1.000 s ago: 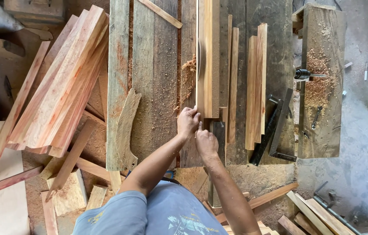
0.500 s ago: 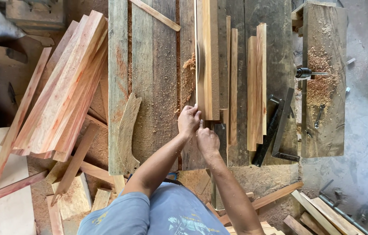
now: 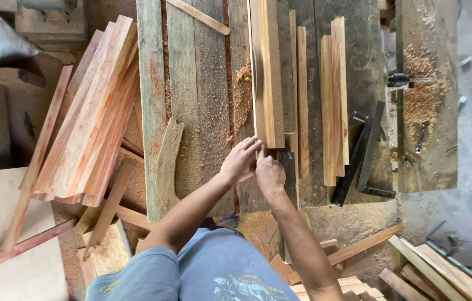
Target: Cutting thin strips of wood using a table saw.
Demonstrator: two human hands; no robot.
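The long pale plank (image 3: 266,72) lies lengthwise on the dark wooden worktop (image 3: 202,100), its near end at the two hands and its far end running off the top of the view. It is sawn timber, so it should be stiff and fairly heavy for its width, dry and rough rather than slippery, and apt to give splinters along the cut edges; it looks sturdy, not fragile. Being long, it would swing and tip if lifted by one end alone, so a hold nearer its middle, or one hand at each side of the near end while it slides on the worktop, seems the safer way. Left of the plank, off the worktop's edge, leans a stack of reddish boards (image 3: 88,111); right of the plank lie several thinner strips (image 3: 333,95), and beyond those a dark metal square (image 3: 361,153). Sawdust (image 3: 242,75) lies just left of the plank. The left hand (image 3: 240,160) and the right hand (image 3: 269,174) meet at the plank's near end, touching each other, fingers curled close at the end; whether either grip is clamped on the wood or only resting against it I cannot tell
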